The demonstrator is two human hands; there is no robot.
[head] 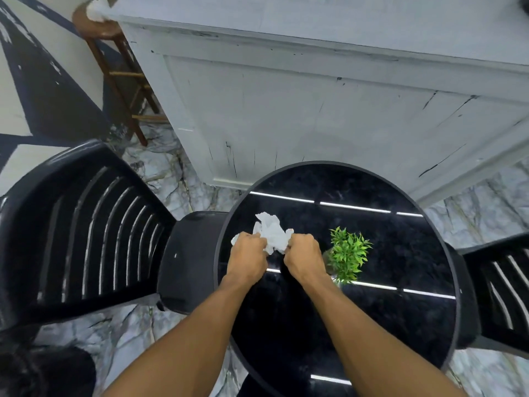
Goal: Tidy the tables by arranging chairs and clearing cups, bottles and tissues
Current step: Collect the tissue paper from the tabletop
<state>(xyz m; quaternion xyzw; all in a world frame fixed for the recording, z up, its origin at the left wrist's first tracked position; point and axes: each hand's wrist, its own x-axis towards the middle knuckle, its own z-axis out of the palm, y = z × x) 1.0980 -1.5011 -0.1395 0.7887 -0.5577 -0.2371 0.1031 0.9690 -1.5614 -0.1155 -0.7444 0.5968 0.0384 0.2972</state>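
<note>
Hands first, head view: left hand [249,255] and right hand [303,255] are held close together above the round black table [372,325]. Fingers of each are curled round one crumpled white tissue [273,233], which is bunched between them. The tissue is held over the tabletop's left half; whether it touches the glossy surface cannot be told. The two-handed grip is judged to serve for balling the loose paper tight, so that it can be carried off in one fist

A small green plant [347,253] is noted on the table just beside the right hand; it is taken for decoration, presumably to be left. A black slatted chair [86,239] is set at the table's left edge, seat drawn toward the rim. A second black chair [498,287] is partly seen at the right

A white panelled counter [286,110] stands behind. Beside it, a wooden stool [114,67] bears another white crumpled thing [97,11], possibly a further tissue to be cleared
</note>
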